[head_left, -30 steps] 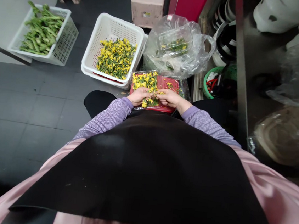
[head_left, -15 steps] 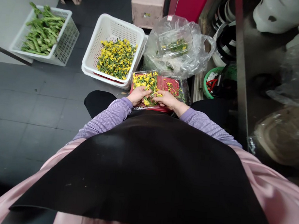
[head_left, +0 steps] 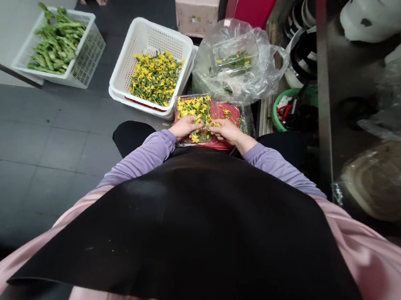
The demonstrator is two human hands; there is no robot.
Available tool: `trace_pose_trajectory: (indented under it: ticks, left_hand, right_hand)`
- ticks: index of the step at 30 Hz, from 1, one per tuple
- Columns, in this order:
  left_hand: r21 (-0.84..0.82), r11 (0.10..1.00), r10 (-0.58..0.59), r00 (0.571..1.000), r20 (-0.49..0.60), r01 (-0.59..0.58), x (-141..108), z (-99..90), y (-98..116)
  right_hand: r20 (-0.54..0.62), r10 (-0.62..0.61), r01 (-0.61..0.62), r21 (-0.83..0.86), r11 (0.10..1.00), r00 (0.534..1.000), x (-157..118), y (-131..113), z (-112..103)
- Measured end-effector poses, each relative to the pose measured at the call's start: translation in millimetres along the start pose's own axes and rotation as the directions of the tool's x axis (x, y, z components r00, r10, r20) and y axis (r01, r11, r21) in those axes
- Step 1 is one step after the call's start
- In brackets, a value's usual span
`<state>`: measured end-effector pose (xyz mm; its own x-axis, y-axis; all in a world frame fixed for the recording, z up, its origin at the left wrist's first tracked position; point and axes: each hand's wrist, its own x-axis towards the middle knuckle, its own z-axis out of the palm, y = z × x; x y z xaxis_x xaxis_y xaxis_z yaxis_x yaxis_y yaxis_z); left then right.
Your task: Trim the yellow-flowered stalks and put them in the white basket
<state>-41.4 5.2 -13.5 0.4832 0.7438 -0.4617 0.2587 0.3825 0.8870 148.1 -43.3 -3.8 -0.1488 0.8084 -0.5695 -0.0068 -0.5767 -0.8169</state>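
Observation:
Over my lap lies a red tray (head_left: pixel 224 145), with a clear plastic box (head_left: pixel 179 101) of small yellow flowers (head_left: pixel 195 105) on its left side. My left hand (head_left: pixel 184 127) is closed at the near edge of the box, its fingertips pinching green-stemmed yellow flowers. Just to the right, my right hand (head_left: pixel 227 131) pinches a small yellow flower between thumb and fingers, close to the left fingertips. A few loose flowers (head_left: pixel 227 113) lie on the red surface beyond the right hand. The fingers partly hide what they hold.
A white basket (head_left: pixel 126 56) of yellow flowers stands ahead left, beside a clear plastic bag (head_left: pixel 261 80). Farther left is a basket (head_left: pixel 89 47) of green stalks (head_left: pixel 56 44). A pink stool (head_left: pixel 197 4), green basket (head_left: pixel 277 115) and metal shelf edge (head_left: pixel 323 86) are also near.
My right hand has shifted slightly right and away from me, its fingers still pinched. My left hand stays almost in place at the box.

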Motion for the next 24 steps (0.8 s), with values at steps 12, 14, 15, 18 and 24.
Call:
trace_pose_trajectory:
  ticks: [12, 14, 15, 18, 24]
  left_hand:
    - [0.248, 0.969, 0.014, 0.998, -0.058, 0.001, 6.2, 2.3, -6.1]
    - [0.393, 0.918, 0.069, 0.997, -0.038, -0.048, 10.8, 4.4, -6.6]
    - [0.459, 0.884, 0.112, 0.993, -0.028, -0.087, 13.0, 6.2, -6.6]
    - [0.611, 0.776, 0.22, 0.975, -0.031, -0.156, 17.5, 12.5, -6.1]
    - [0.595, 0.782, 0.245, 0.969, -0.025, -0.183, 13.7, 12.1, -4.4]
  right_hand:
    - [0.049, -0.061, 0.061, 0.003, 0.998, 0.997, 5.5, 0.6, -4.9]
    - [0.024, -0.092, 0.091, 0.018, 0.996, 0.995, 8.9, 1.5, -1.4]
    - [0.01, -0.113, 0.113, -0.005, 0.994, 0.994, 11.5, 2.5, 1.6]
    - [-0.092, -0.214, 0.201, -0.135, 0.97, 0.973, 21.2, 7.2, 12.2]
    - [-0.185, -0.126, 0.125, -0.021, 0.992, 0.975, 29.8, 12.3, 12.3]
